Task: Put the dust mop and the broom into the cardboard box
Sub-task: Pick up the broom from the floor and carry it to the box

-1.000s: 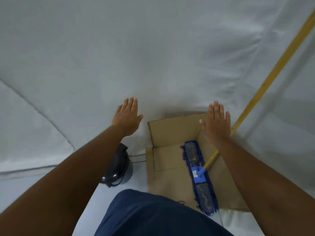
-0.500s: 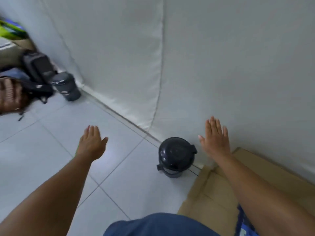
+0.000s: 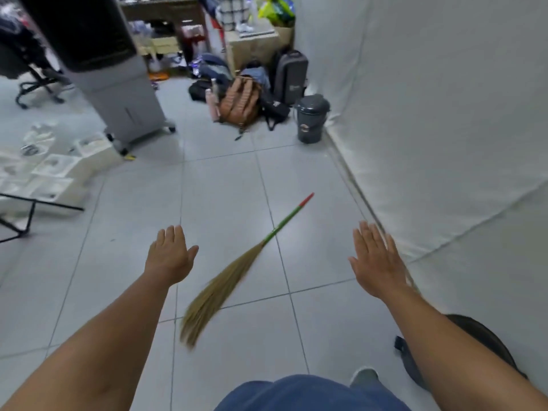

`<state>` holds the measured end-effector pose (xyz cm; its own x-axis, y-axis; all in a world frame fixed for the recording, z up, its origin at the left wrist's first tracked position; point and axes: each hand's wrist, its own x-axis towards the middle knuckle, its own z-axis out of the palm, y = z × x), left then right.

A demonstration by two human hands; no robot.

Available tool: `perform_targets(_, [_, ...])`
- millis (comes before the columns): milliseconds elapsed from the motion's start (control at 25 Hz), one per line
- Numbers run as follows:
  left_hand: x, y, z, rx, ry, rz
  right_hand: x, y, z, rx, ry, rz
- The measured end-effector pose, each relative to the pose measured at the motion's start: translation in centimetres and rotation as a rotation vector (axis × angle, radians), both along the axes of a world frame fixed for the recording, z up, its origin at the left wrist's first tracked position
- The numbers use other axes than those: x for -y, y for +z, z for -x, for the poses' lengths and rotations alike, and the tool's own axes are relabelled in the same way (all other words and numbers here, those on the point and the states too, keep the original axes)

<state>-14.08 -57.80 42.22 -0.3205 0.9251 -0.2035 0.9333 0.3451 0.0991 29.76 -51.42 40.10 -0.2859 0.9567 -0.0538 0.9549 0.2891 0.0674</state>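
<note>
A broom [image 3: 237, 271] lies flat on the tiled floor between my two arms, straw bristles toward me and its green handle with a red tip pointing away to the right. My left hand [image 3: 170, 255] hovers just left of the bristles, palm down, fingers apart, holding nothing. My right hand [image 3: 376, 262] is stretched out to the right of the broom near the white cloth wall, also empty with fingers spread. The cardboard box and the dust mop are out of view.
A white cloth wall [image 3: 444, 129] runs along the right. A dark bin [image 3: 480, 342] sits under my right forearm, a grey bin [image 3: 311, 118] farther off. Bags [image 3: 241, 100], a tall grey appliance [image 3: 109, 78] and white boxes [image 3: 56, 170] crowd the back and left.
The view has swung left, away from the cardboard box with the dust mop in it, to the open floor where the broom lies. Both hands stay empty and outstretched.
</note>
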Motion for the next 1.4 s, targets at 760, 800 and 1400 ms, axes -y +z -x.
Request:
perform_targets(760, [-38.8,-12.9,0.0,0.100,-0.052,0.372,-47.6,-12.8,10.8,0.066,0.175,0.369])
perform_targets(800, [-41.4,-13.1,0.2,0.121,-0.030,0.359,-50.0,-13.7,11.5,0.083,0.210,0.393])
perform_targets(1400, [-48.9,-67.3,-4.0,0.313,0.082,0.550,-62.4,-65.2,19.6,0.252,0.549,0.592])
